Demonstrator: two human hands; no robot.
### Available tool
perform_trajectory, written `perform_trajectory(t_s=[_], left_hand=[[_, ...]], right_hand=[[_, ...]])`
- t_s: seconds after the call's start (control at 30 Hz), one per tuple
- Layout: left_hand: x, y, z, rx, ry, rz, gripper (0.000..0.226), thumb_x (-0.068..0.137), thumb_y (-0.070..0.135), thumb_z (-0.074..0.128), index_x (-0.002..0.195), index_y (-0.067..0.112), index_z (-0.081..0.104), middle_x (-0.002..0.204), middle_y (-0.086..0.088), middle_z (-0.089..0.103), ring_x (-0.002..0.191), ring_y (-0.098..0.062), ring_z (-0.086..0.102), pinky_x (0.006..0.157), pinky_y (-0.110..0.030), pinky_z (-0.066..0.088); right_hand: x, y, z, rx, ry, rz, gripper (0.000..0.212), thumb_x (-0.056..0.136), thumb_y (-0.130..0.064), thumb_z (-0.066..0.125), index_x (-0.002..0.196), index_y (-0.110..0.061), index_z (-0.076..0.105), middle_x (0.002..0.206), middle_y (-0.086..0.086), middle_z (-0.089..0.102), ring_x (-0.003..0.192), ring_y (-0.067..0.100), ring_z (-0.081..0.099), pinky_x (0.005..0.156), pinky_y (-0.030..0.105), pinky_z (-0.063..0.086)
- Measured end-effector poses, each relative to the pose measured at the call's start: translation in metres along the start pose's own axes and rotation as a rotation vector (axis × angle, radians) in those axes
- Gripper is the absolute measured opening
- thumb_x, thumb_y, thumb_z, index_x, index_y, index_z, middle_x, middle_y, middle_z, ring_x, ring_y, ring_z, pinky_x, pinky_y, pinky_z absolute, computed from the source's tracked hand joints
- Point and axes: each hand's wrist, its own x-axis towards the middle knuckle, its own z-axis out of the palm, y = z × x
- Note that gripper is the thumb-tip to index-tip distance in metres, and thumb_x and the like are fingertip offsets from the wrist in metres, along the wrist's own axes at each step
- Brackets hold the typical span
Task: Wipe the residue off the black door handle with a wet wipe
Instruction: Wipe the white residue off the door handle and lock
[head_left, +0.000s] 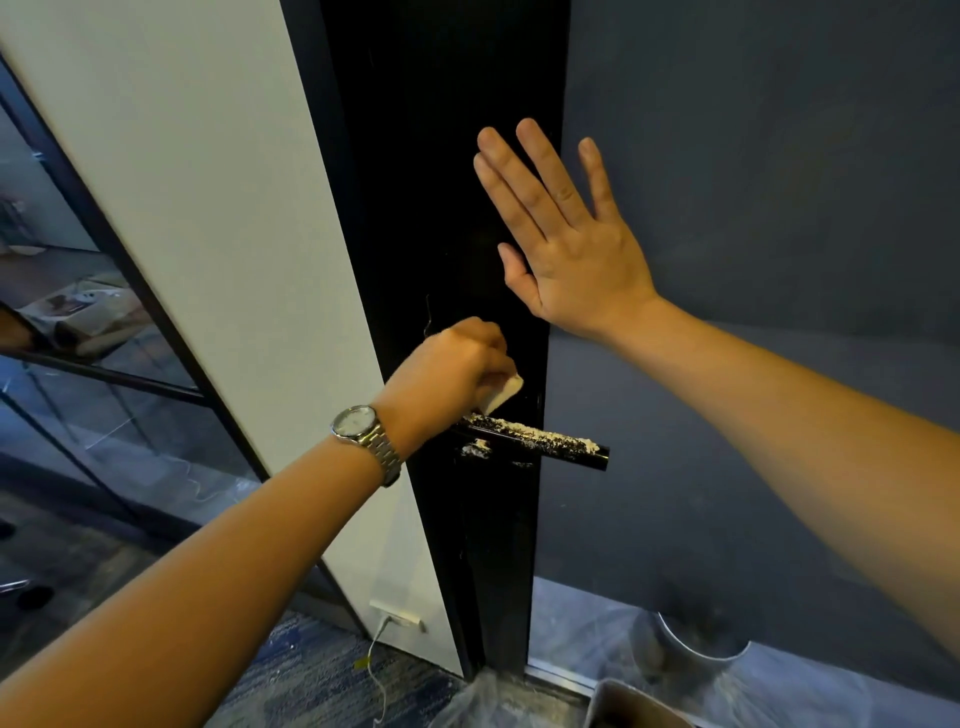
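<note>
The black bar-shaped door handle (550, 446), streaked with white powdery residue (524, 430), juts from the glossy black door (441, 156). Just above its inner end, the left hand (452, 369) curls round a folded white wet wipe (501, 395). Higher above the handle, the right hand (566, 249) lies flat on the door, fingers straight and spread. Any print on the silver metal wristwatch (356, 422) is too small to read.

Dim indoor light, cool blue cast. Brightest patch: flat white wall panel (234, 208), upper left. Glossy black door panel (441, 182), centre, crushed near-black, little detail. Small glints on silver metal wristwatch (358, 422) and the end of the black cylindrical door handle (550, 442). White folded wet wipe (504, 392) reads bright. Wide-angle bowing: straight edges lean toward frame sides. Lower corners soft; dark-framed glass partition (78, 312), left, hazy with reflections.
</note>
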Motion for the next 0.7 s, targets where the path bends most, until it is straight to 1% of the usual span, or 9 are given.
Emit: perform_trajectory(t_s=[0.07,0.17,0.23,0.37,0.43,0.5,0.57,0.63,0.7], left_hand=[[-0.003,-0.007,-0.002,0.011,-0.045,0.040,0.020,0.083,0.012,0.062,0.101,0.012,0.070,0.100,-0.008,0.063,0.095,-0.021,0.058,0.079,-0.029,0.050],[-0.012,-0.023,-0.005,-0.116,0.101,-0.047,0.021,0.081,0.021,0.062,0.097,0.009,0.072,0.093,-0.011,0.068,0.084,-0.022,0.064,0.078,-0.030,0.053],[-0.012,-0.021,-0.004,-0.123,0.127,-0.099,0.019,0.080,0.017,0.062,0.093,0.008,0.073,0.091,-0.012,0.069,0.082,-0.024,0.064,0.075,-0.036,0.056],[0.004,-0.002,-0.004,0.051,-0.091,0.121,0.018,0.076,0.004,0.065,0.089,0.012,0.074,0.091,-0.007,0.068,0.088,-0.024,0.060,0.071,-0.038,0.054],[0.007,-0.008,-0.006,0.029,-0.109,0.165,0.018,0.075,0.004,0.066,0.089,0.011,0.074,0.093,-0.007,0.070,0.090,-0.020,0.061,0.078,-0.031,0.052],[0.000,-0.018,-0.007,-0.105,0.018,0.058,0.012,0.075,0.009,0.069,0.087,0.009,0.074,0.089,-0.007,0.071,0.085,-0.014,0.062,0.080,-0.016,0.046],[-0.013,-0.018,-0.007,-0.252,0.217,-0.192,0.012,0.077,0.017,0.069,0.085,0.008,0.072,0.085,-0.008,0.070,0.078,-0.014,0.063,0.074,-0.012,0.046],[-0.021,-0.009,0.000,-0.332,0.256,-0.438,0.017,0.083,0.021,0.064,0.089,0.006,0.068,0.082,-0.008,0.067,0.071,-0.015,0.061,0.066,-0.011,0.046],[-0.023,0.001,0.007,-0.351,0.219,-0.572,0.019,0.089,0.021,0.055,0.091,0.003,0.062,0.073,-0.005,0.062,0.058,-0.010,0.054,0.053,-0.008,0.043]], right_hand=[[0.000,0.000,0.000,0.010,0.000,0.001,0.055,0.095,-0.030,0.038,0.146,-0.010,0.033,0.151,0.008,0.038,0.139,0.028,0.035,0.112,0.050,0.020],[0.001,0.000,0.000,0.017,-0.003,0.006,0.054,0.096,-0.030,0.037,0.146,-0.010,0.033,0.150,0.008,0.038,0.139,0.029,0.035,0.112,0.050,0.020],[0.000,-0.001,0.000,0.001,-0.002,0.005,0.055,0.095,-0.030,0.037,0.146,-0.010,0.033,0.150,0.008,0.039,0.138,0.029,0.036,0.112,0.050,0.021],[0.001,-0.001,-0.001,-0.017,0.013,-0.001,0.055,0.094,-0.030,0.038,0.145,-0.009,0.034,0.149,0.008,0.040,0.138,0.028,0.037,0.111,0.051,0.024],[0.001,0.000,-0.001,-0.005,0.021,0.002,0.055,0.094,-0.030,0.039,0.145,-0.010,0.034,0.149,0.008,0.040,0.138,0.028,0.038,0.111,0.051,0.024],[0.000,0.000,0.000,0.007,0.020,0.000,0.054,0.095,-0.030,0.039,0.145,-0.009,0.034,0.149,0.008,0.040,0.138,0.029,0.038,0.111,0.051,0.024],[0.000,0.000,0.000,0.008,0.021,0.001,0.054,0.094,-0.030,0.040,0.145,-0.009,0.035,0.149,0.008,0.040,0.138,0.029,0.037,0.111,0.051,0.023],[0.000,-0.001,0.000,0.005,0.024,0.002,0.054,0.094,-0.030,0.040,0.144,-0.009,0.036,0.149,0.008,0.040,0.138,0.028,0.038,0.111,0.050,0.023],[0.000,0.000,0.000,0.000,0.024,0.003,0.054,0.094,-0.030,0.040,0.145,-0.010,0.036,0.149,0.008,0.040,0.138,0.028,0.038,0.112,0.050,0.022]])
